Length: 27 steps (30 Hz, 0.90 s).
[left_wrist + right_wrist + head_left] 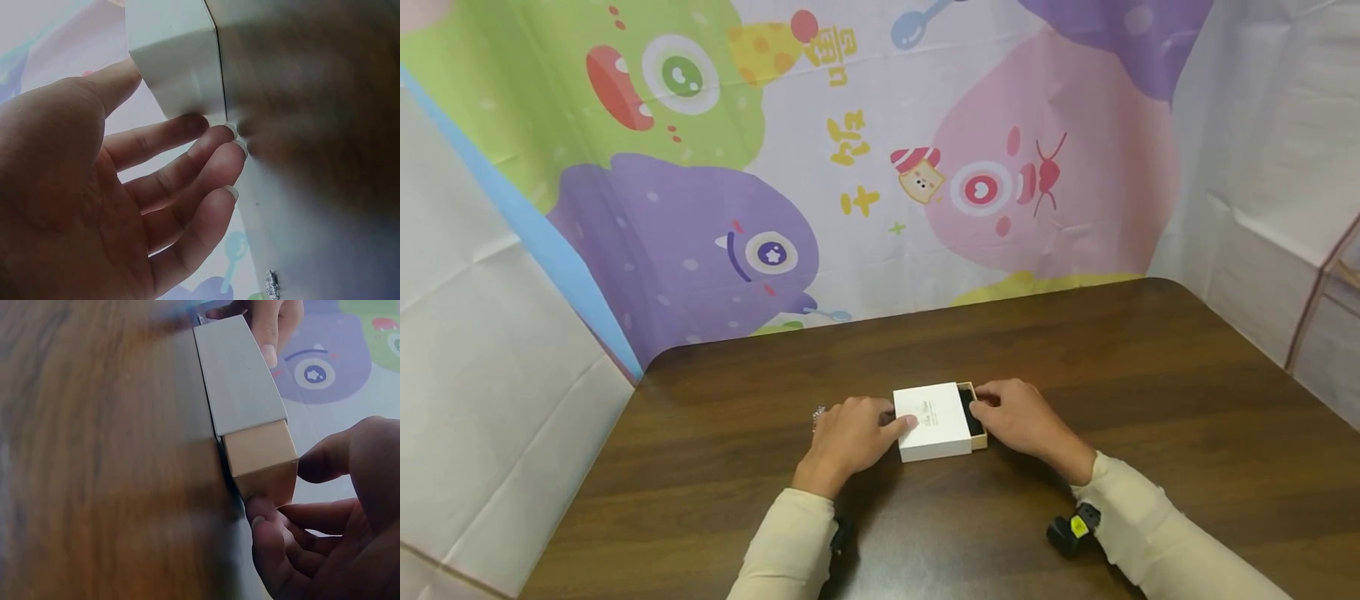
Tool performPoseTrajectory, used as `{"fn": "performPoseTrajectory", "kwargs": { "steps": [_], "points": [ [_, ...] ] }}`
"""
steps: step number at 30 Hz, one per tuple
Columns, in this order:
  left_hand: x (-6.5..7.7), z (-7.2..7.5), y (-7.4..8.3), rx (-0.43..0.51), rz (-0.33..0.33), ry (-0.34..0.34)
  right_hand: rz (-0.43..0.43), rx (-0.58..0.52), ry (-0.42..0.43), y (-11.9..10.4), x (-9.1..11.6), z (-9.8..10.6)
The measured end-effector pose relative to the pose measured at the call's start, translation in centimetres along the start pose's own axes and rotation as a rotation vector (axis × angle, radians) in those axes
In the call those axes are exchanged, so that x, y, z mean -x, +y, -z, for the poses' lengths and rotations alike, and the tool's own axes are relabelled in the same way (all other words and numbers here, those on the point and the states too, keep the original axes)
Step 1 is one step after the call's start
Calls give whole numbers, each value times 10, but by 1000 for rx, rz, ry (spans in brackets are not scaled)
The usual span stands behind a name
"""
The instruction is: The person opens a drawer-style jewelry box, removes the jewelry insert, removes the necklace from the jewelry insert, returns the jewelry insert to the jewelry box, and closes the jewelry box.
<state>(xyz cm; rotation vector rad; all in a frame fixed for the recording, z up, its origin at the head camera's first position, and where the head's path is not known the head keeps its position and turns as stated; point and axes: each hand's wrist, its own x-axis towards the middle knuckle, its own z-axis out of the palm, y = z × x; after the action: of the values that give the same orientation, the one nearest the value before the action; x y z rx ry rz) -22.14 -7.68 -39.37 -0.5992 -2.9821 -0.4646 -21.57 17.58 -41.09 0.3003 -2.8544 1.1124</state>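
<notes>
A small white slide-out box [928,423] with printed lettering lies on the wooden table, its outer sleeve partly off the tan inner drawer [979,442]. Something black [967,410] shows inside the drawer's exposed end. My left hand [853,433] holds the sleeve's left end, thumb on top and fingertips against the end side low near the table, as the left wrist view [181,169] also shows. On the right, my right hand [1018,414] grips the protruding drawer, thumb at its upper edge and fingers at its end face in the right wrist view.
Just beyond my left hand lies a small silvery sparkling object [818,416], partly hidden by that hand. Dark brown table [1075,350] surrounds the box. A cartoon-printed cloth [865,267] hangs at the table's back edge, with pale sheets on both sides.
</notes>
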Motion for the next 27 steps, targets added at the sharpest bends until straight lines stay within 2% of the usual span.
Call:
{"fn": "performPoseTrajectory", "kwargs": {
  "steps": [7, 21, 27],
  "points": [
    [-1, -2, 1, 20, -18, 1, 47, -9, 7, 0, -1, -1],
    [0, -4, 4, 24, 2, -31, 40, -22, -27, -2, 0, -2],
    [2, -6, -1, 34, -3, -11, 33, -46, -41, 1, -1, -1]
  ]
}}
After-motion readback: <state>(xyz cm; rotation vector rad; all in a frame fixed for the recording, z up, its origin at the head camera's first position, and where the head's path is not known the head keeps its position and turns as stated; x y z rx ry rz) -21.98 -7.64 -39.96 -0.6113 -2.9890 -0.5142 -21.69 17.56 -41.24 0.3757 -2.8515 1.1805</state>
